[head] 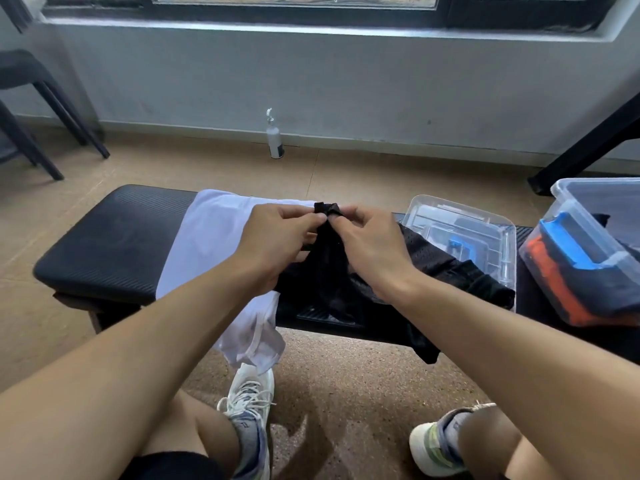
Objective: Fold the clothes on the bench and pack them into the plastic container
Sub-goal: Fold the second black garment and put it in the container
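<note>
Both hands over table (104, 244): left hand (273, 240) and right hand (374, 244) pinch bunched top of black mesh garment (433, 261); its lower part drapes over table edge, shape unclear. White garment (207, 237) beside, partly hidden by left forearm. Plastic container (588, 258) cut off at right.

Both hands met above the black bench (104, 244), the left hand (273, 240) and right hand (374, 247) pinching the bunched top edge of a black mesh garment (433, 261) between fingertips, thumbs nearly touching. The cloth hung from the pinch and spread beneath the right wrist. Under the left hand lay a white garment (207, 237), draping off the near edge. Right of the right hand sat a clear lid (485, 220), and farther right a clear plastic container (588, 195) holding folded orange and dark clothes.
</note>
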Motion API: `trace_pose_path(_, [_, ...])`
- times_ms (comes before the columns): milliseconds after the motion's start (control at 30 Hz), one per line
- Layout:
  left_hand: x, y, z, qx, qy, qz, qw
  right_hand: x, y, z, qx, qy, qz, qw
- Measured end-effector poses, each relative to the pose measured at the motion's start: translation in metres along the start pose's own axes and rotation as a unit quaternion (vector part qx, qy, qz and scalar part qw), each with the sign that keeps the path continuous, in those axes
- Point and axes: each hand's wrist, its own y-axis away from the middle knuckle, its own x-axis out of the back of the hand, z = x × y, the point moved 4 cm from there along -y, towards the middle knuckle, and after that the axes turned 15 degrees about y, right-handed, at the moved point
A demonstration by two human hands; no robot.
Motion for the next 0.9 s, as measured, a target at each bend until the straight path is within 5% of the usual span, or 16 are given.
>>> trace_pose_path(333, [-0.007, 0.001, -0.004, 0.035, 0.009, -0.039, 0.999, 0.005, 0.009, -0.004, 0.01, 0.024, 0.018, 0.999])
trace_pose_path(467, [0.008, -0.008, 0.002, -0.059, -0.084, 0.043, 0.994, 0.013, 0.009, -0.011, 0.029, -0.052, 0.025, 0.998])
trace_pose_path(533, [0.019, -0.02, 0.006, -0.131, -0.184, 0.028, 0.974, 0.019, 0.008, -0.018, 0.018, -0.1, -0.021, 0.995])
trace_pose_path(733, [0.023, -0.031, -0.011, -0.155, -0.359, -0.216, 0.895, 0.053, 0.006, -0.019, -0.023, -0.098, -0.379, 0.92])
trace_pose_path(833, [0.026, -0.037, -0.027, -0.085, -0.458, -0.25, 0.849, 0.075, 0.0, -0.007, -0.047, -0.034, -0.407, 0.912])
trace_pose_path(900, [0.031, -0.043, -0.032, -0.059, -0.509, -0.239, 0.825, 0.092, -0.012, 0.011, -0.007, 0.2, -0.347, 0.916])
